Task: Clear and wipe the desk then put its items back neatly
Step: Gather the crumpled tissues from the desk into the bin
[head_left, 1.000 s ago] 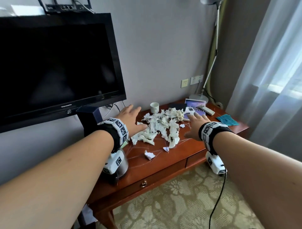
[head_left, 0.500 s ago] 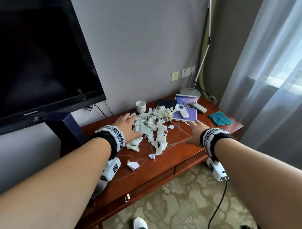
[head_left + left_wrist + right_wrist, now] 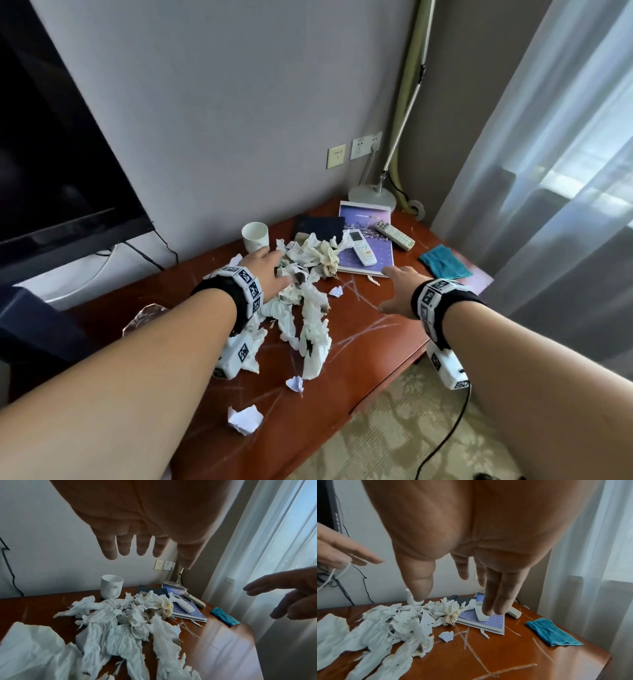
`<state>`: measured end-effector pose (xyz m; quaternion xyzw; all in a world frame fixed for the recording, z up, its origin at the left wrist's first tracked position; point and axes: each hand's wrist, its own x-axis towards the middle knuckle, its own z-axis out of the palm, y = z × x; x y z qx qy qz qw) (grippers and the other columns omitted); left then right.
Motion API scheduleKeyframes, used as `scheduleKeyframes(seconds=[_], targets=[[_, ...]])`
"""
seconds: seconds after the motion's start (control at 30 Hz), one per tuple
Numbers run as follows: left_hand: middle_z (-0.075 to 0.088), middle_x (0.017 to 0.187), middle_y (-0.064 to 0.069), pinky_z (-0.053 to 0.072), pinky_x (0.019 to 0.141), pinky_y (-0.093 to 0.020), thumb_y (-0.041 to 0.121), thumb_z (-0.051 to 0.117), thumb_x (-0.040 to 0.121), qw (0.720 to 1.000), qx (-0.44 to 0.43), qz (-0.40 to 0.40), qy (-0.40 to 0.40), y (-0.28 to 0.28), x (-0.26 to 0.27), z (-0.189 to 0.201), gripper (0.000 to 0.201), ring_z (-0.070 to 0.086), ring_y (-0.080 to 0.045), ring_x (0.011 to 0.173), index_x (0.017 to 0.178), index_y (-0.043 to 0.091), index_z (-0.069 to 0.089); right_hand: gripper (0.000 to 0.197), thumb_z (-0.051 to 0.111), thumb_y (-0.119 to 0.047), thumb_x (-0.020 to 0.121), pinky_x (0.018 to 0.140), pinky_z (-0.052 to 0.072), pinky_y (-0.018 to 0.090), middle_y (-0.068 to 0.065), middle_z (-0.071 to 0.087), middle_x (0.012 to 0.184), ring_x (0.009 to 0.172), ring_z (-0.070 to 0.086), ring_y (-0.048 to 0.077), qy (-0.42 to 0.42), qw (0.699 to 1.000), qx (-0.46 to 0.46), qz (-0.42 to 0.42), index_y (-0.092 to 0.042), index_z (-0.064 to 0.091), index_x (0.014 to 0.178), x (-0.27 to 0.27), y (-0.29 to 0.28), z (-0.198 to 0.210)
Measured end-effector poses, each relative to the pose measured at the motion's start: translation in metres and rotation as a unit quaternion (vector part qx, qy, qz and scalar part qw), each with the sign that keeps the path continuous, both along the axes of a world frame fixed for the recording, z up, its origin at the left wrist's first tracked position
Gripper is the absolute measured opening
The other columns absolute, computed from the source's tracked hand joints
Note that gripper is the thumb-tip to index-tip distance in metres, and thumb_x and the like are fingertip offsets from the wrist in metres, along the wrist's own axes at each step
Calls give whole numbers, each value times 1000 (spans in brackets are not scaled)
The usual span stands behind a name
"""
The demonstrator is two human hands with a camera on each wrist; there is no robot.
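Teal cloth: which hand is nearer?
Right. The right hand hovers just left of the teal cloth; the left hand is over the tissue pile, farther off.

Both hands, left [image 3: 265,274] and right [image 3: 397,291], reach flat-fingered over tissue-strewn desk [image 3: 370,346].

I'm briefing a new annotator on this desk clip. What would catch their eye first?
First, the heap of crumpled tissues sprawled across the middle of the wooden desk, with the left hand open just above it. The right hand hovers open near the booklet carrying a white remote; a teal cloth lies at the desk's right end.
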<state>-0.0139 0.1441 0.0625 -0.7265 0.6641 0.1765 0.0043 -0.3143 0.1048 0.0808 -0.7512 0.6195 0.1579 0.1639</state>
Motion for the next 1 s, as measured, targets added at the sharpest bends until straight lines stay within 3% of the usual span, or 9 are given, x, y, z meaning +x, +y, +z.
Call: scheduleKeyframes(seconds=[0.2,0.33,0.47,0.53,0.63,0.73,0.83,0.9,1.0], targets=[[9,170,-6,23,124,-44,61,48,97,999,35,6,25,-41,3,-27,81,15,-28,156,162,23,19,74,73,-49,87,95,52,41,9,47,146,123,58,32,30,999,34,-2,-17,43,147,25,-33,-33],[13,170,-1,25,123,-40,57,50,98,998,38,5,49,-61,-2,-50,75,19,-24,155,160,23,25,38,62,-40,94,84,54,33,8,69,120,103,66,28,33,997,65,-7,-12,66,120,30,-66,-64],[15,169,4,23,124,-36,51,51,100,997,54,1,58,-77,-7,-68,70,21,-18,154,159,22,29,33,54,-38,97,86,54,33,6,73,107,100,68,30,33,994,101,-25,-11,72,104,18,-99,-101],[15,169,5,22,124,-36,50,51,100,996,67,12,57,-87,-8,-75,69,21,-18,154,160,23,29,28,53,-32,96,87,55,34,6,72,109,100,67,29,32,992,116,-26,-13,72,106,13,-119,-122],[16,169,3,21,125,-37,49,53,100,995,79,33,45,-103,-11,-87,68,20,-21,154,159,23,31,32,48,-26,96,98,52,38,5,67,125,114,63,29,22,990,141,-10,-16,68,120,10,-147,-151],[1,171,2,14,126,-49,59,49,97,988,141,66,9,-116,-20,-110,76,2,-31,156,161,32,19,39,47,-41,97,99,51,40,4,62,131,118,61,31,13,988,155,11,-22,64,127,13,-164,-170],[-12,170,0,6,125,-57,70,43,93,974,210,82,-20,-119,-30,-138,86,-14,-37,155,162,36,7,46,58,-46,86,104,48,45,4,48,142,123,55,36,24,986,166,8,-27,59,128,11,-162,-182],[-11,170,-2,5,126,-56,71,43,92,969,232,82,-12,-117,-38,-152,88,-13,-38,155,162,34,5,45,60,-41,85,107,46,48,3,40,144,128,46,37,41,988,151,16,-26,57,127,7,-156,-189],[-5,171,-1,12,126,-53,65,52,91,970,221,97,26,-112,-47,-165,85,-3,-37,156,160,38,10,43,60,-36,90,107,45,49,0,42,143,131,42,33,16,993,109,36,-20,57,130,2,-154,-193]])
